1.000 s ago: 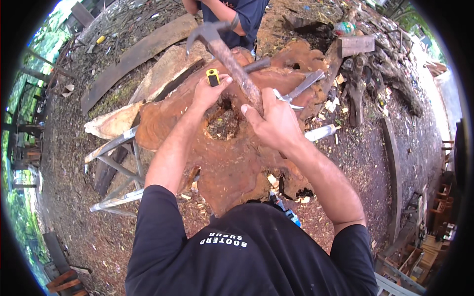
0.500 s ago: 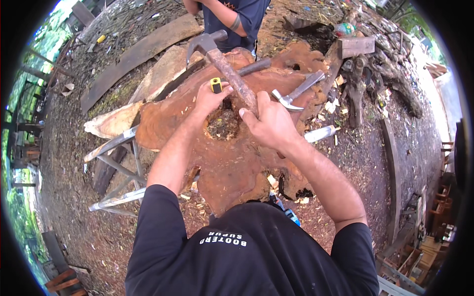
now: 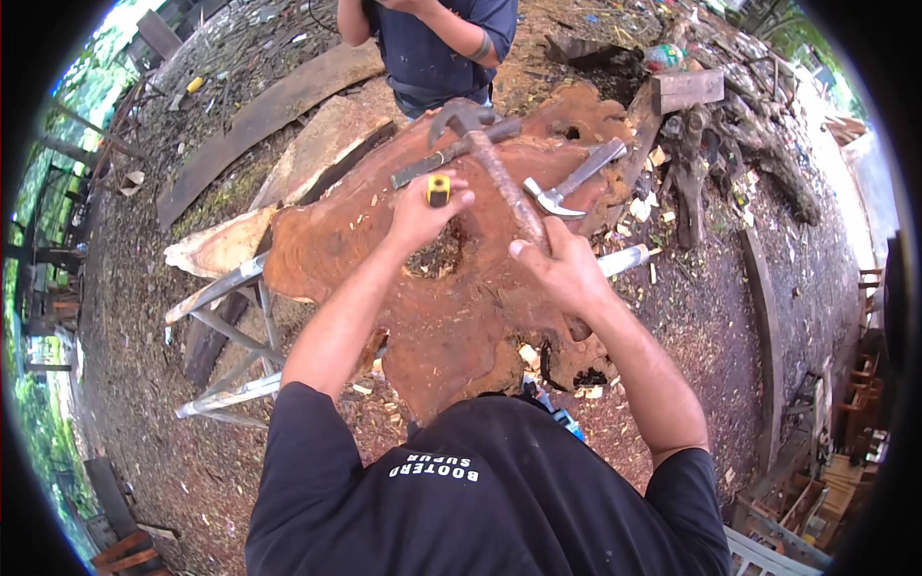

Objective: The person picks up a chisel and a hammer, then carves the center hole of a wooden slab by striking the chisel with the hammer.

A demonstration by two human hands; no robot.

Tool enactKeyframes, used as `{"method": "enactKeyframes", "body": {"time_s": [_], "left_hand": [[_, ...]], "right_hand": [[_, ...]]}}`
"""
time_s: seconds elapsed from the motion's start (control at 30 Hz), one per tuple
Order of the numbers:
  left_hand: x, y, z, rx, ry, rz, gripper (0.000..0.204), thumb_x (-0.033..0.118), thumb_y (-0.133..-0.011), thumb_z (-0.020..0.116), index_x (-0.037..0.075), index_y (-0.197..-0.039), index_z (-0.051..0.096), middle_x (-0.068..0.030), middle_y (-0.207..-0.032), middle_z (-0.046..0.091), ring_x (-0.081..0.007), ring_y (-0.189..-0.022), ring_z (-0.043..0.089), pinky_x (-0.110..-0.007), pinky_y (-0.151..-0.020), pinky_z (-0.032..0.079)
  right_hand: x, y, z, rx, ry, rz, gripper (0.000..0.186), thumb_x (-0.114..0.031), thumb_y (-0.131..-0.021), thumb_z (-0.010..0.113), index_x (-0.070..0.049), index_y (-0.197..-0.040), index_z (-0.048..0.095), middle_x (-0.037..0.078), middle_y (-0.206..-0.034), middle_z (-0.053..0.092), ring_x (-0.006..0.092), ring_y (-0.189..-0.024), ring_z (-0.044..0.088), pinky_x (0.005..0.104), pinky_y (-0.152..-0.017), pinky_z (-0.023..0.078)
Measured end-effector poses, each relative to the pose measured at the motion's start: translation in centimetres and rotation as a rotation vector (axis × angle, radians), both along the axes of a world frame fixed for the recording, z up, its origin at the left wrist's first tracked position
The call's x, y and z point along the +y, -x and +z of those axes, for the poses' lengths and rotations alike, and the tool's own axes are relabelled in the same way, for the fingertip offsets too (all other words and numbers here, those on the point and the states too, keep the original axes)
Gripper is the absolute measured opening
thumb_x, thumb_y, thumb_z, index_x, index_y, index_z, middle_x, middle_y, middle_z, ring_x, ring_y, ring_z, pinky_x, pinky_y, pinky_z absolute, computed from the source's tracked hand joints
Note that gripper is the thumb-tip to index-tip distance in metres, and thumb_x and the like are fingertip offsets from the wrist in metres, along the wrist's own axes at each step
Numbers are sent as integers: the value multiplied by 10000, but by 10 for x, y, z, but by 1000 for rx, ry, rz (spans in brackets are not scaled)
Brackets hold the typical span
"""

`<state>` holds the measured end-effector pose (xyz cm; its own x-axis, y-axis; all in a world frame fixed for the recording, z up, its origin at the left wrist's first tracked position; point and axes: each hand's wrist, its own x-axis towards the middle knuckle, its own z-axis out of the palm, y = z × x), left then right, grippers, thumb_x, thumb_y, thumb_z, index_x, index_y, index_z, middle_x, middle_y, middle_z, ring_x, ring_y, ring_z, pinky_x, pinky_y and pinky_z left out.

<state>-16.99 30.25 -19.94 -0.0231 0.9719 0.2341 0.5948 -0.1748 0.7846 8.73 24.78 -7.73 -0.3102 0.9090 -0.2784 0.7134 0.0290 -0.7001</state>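
My right hand is closed around the lower end of a worn claw hammer's handle. The hammer's dark head is over the far part of a reddish-brown wood slab. Over the slab's middle, my left hand is closed on a yellow-and-black tool handle; its lower end is hidden. Just beyond that hand lies a long, flat dark tool, partly behind the hammer. A second claw hammer with a shiny head rests on the slab's right side.
Hollows and a ragged hole mark the slab, with wood chips about. Metal trestle legs stick out at left. Another person stands at the far edge. Planks and gnarled roots lie on the ground.
The hammer has come down and to the right, its handle away from my left hand. My left hand has shifted slightly right and nearer with the yellow-and-black handle. The other person's arms have moved.
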Motion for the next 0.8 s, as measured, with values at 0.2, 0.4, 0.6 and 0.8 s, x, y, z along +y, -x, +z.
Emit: {"method": "enactKeyframes", "body": {"time_s": [0.2,0.4,0.6,0.8], "left_hand": [[44,22,63,-663,122,-45,277,248,-891,781,43,-1053,689,-25,-831,683,-121,-734,648,-292,-673,536],[67,32,58,-791,102,8,277,238,-816,835,64,-947,664,6,-759,622,-116,-640,590,-274,-609,484],[79,30,34,-764,159,17,241,257,-808,838,97,-838,661,27,-704,587,-87,-600,549,-256,-553,416],[86,34,25,-707,200,-27,258,247,-825,822,77,-877,635,11,-742,590,-92,-636,550,-263,-599,436]], "right_hand": [[-7,-26,-15,228,-26,-134,483,-386,-911,660,62,-1074,578,181,-771,654,304,-701,649,445,-681,511],[-22,-31,-22,357,177,-221,441,-298,-958,648,19,-1248,547,5,-680,495,96,-475,487,268,-426,407],[-29,-33,-20,387,245,-241,498,-258,-970,627,-8,-1382,501,-4,-680,494,86,-477,483,265,-428,408],[-27,-31,-12,347,238,-265,435,-264,-973,625,-4,-1311,539,-3,-685,511,84,-481,485,264,-430,411]]}}
